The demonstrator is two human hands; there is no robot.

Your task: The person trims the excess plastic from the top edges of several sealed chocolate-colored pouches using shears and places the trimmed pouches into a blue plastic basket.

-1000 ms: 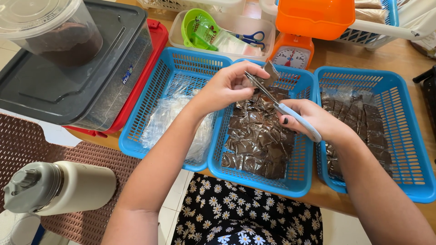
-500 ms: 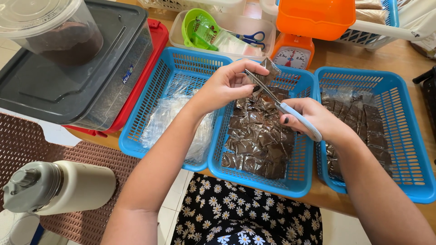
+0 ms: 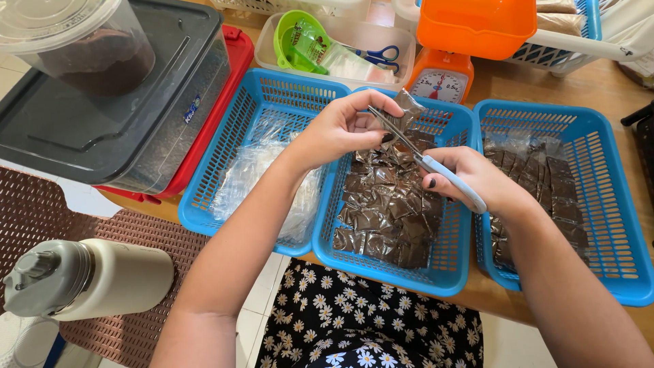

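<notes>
My left hand (image 3: 344, 126) pinches a small clear packet of dark brown stuff (image 3: 407, 109) above the middle blue basket (image 3: 446, 269). My right hand (image 3: 470, 178) grips light-blue-handled scissors (image 3: 426, 160), whose blades reach up and left to the packet's edge. The middle basket holds several filled brown packets (image 3: 385, 218). In the left blue basket (image 3: 225, 157) lie empty clear plastic bags (image 3: 262, 170). More brown packets lie in the right blue basket (image 3: 613, 225).
A grey-lidded clear storage box (image 3: 122, 129) on a red lid carries a clear tub at far left. Behind stand a white tray (image 3: 354, 34) with a green scoop and blue scissors, and an orange kitchen scale (image 3: 446, 75). A cream flask (image 3: 88, 279) lies on a brown mat.
The packet and scissors have risen slightly toward the basket's far rim, and my left hand's fingers have shifted their pinch on the packet. Baskets and other items stay put.
</notes>
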